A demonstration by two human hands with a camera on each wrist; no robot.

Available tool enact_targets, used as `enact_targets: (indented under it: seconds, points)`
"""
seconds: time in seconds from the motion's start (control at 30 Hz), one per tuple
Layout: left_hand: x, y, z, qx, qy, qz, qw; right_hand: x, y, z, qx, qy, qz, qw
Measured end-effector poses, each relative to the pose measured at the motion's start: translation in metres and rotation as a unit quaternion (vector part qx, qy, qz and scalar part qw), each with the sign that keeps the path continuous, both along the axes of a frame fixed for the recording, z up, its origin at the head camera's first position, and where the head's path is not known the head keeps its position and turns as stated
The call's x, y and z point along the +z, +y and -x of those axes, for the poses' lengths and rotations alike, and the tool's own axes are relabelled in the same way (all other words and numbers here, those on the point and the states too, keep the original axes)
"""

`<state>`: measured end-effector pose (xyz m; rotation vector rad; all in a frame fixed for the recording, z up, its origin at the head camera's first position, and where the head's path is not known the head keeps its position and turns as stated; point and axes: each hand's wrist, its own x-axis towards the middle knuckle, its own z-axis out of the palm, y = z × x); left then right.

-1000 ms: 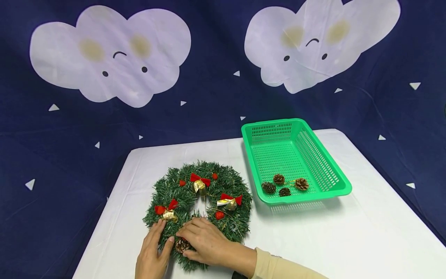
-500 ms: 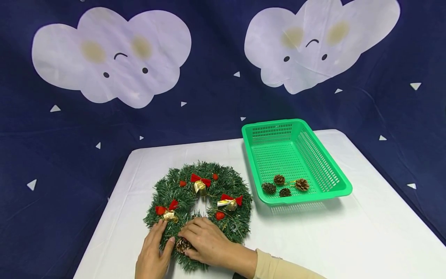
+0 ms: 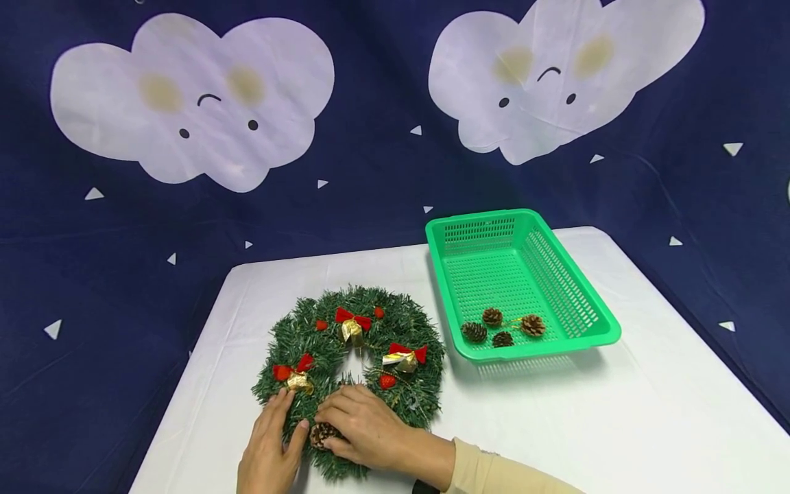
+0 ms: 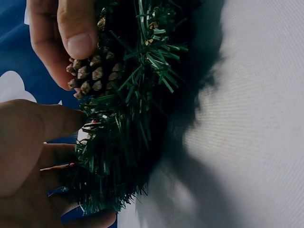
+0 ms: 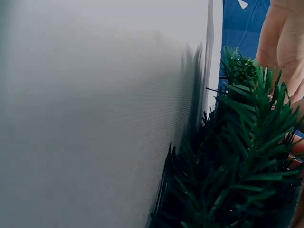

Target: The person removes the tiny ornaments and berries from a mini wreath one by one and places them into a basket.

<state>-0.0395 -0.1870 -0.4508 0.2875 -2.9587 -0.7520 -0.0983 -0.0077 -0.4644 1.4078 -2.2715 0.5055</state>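
Observation:
A green wreath (image 3: 410,322) lies at the front of the table, with red bows and gold bells (image 3: 352,332) and small red strawberries (image 3: 387,381) on it. On its near side sits a brown pine cone (image 3: 324,436), pinched by my right hand (image 3: 365,427). In the left wrist view the right thumb (image 4: 78,42) presses on the scales of that pine cone (image 4: 95,73). My left hand (image 3: 269,439) rests along the wreath's left edge, fingers stretched out near a gold bell (image 3: 300,381). The right wrist view shows mostly green needles (image 5: 251,137) with part of a hand behind.
A green plastic basket (image 3: 444,288) stands at the back right of the white-covered table (image 3: 617,412). Several pine cones (image 3: 533,326) lie at its near end. Behind the table hangs a dark blue cloth (image 3: 376,206) with white clouds.

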Motion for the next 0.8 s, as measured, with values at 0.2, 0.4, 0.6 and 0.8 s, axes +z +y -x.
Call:
enact_targets:
  seconds: [0.2,0.4,0.6,0.8]
  points:
    - [0.0022,-0.0009,0.0011,0.000,-0.015,-0.004,0.9999,-0.0011,-0.0010,0.0017,-0.004,-0.002,-0.014,0.9999]
    - [0.0052,-0.0023,0.0021,-0.001,-0.029,-0.005,0.9996,-0.0002,-0.0005,0.0030,0.005,-0.022,-0.006,0.9997]
    - [0.0050,-0.0036,0.0023,-0.007,-0.023,-0.004,0.9997,0.0005,-0.0002,0.0038,0.016,-0.032,0.019,0.9992]
    - [0.0057,-0.0036,0.0015,-0.009,-0.024,-0.005,0.9996,0.0018,0.0004,0.0028,0.021,-0.066,0.037,0.9969]
